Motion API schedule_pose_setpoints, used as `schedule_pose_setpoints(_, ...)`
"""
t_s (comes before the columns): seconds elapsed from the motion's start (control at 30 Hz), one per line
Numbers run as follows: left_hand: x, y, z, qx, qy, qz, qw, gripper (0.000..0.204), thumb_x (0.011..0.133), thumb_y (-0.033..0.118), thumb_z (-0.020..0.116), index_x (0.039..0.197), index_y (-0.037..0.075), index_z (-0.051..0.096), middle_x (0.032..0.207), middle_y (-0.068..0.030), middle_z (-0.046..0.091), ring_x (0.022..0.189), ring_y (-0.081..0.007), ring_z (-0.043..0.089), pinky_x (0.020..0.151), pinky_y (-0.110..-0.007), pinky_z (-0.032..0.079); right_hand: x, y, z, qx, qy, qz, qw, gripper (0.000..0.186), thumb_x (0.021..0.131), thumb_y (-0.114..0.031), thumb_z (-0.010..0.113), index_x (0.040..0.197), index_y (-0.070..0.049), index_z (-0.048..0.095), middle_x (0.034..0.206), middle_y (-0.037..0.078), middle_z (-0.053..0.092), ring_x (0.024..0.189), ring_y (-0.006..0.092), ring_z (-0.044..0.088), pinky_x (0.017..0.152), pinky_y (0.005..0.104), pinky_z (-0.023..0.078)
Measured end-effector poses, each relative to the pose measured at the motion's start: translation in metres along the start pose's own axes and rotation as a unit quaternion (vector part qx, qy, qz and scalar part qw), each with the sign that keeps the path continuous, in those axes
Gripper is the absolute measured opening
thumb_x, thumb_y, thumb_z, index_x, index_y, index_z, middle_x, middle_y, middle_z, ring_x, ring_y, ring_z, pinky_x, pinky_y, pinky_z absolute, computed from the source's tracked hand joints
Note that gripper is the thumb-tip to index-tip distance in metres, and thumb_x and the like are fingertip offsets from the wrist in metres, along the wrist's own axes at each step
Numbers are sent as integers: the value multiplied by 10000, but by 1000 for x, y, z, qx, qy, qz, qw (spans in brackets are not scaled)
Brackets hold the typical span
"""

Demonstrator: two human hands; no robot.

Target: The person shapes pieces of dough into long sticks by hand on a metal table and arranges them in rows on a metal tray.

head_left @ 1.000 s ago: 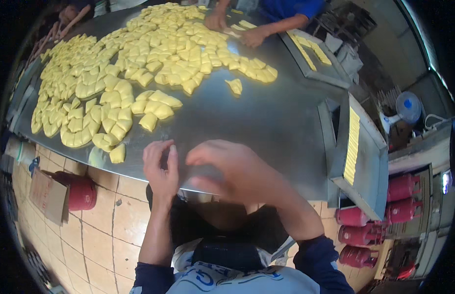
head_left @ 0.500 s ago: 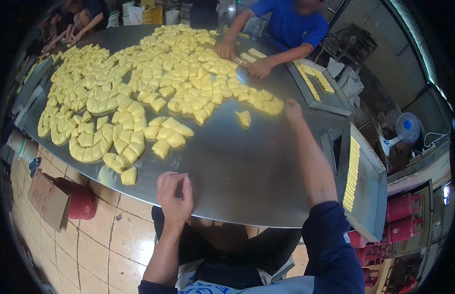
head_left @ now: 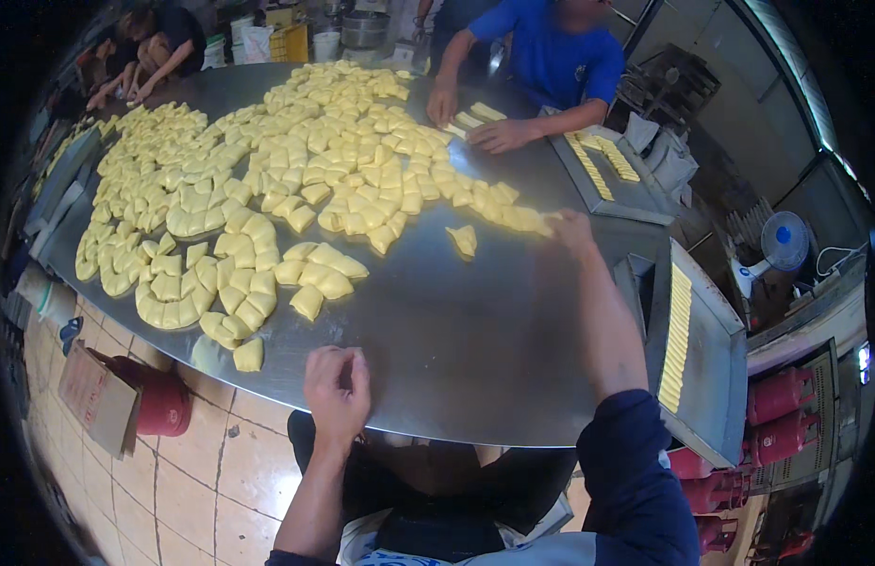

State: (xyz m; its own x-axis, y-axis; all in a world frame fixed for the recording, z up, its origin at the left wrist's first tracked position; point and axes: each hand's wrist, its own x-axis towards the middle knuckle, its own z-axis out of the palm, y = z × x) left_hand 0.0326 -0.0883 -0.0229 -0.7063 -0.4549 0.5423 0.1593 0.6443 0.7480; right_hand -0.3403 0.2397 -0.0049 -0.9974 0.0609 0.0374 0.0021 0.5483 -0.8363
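Note:
A large mass of pale yellow dough pieces (head_left: 362,141) covers the far and left part of the metal table (head_left: 456,340). My right hand (head_left: 571,231) reaches forward to the right end of a dough strip (head_left: 508,209) and grips its end piece; the fingertips are partly hidden. Close to the table's near edge, my left hand (head_left: 337,389) is curled with thumb and fingers together, and no object shows in it. A single dough piece (head_left: 463,241) lies apart, left of my right hand. Another small dough piece (head_left: 249,355) sits near the front left edge.
Across the table a co-worker in blue (head_left: 562,57) handles pale dough strips (head_left: 475,115). Metal trays with rows of dough (head_left: 676,335) stand along the right side. Beyond are a fan (head_left: 783,247) and red gas cylinders (head_left: 779,394). A cardboard box (head_left: 98,396) stands on the floor.
My right hand has come down slightly onto the strip's end, and the strip now stretches further right to it. My left hand stays curled. The co-worker's hands have shifted slightly. The view has tilted slightly.

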Motion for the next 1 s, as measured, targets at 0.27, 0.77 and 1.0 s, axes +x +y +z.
schedule_pose_setpoints(0.27, -3, 1, 1, -19, -4, -17, 1000, 67, 810, 44, 634, 859, -1, 646, 821, -130, 620, 774, -287, 593, 698, -354, 479, -95, 8, -10, 348, 354, 22, 868, 269, 836, -32, 631, 1081, 47, 556, 971, 144, 632, 815, 191, 641, 654, 257, 518)
schedule_pose_setpoints(0.77, -28, 98, 56, -535, -304, -429, 661, 564, 999, 408, 399, 1253, -89, 484, 1201, -194, 578, 1083, -244, 596, 956, -349, 506, -346, -71, -8, 424, -198, 52, 882, 290, 888, -62, 599, 1170, 0, 571, 1091, 94, 612, 986, 167, 598, 859, 297, 499)
schedule_pose_setpoints(1.0, -29, 109, 60, -483, -354, -453, 660, 687, 995, 507, 291, 1209, -112, 500, 1120, -187, 605, 1016, -228, 630, 888, -318, 551, -355, -36, -5, 270, -161, -106, 943, 258, 849, -11, 625, 1107, -9, 640, 1077, 72, 594, 975, 148, 594, 855, 253, 474)
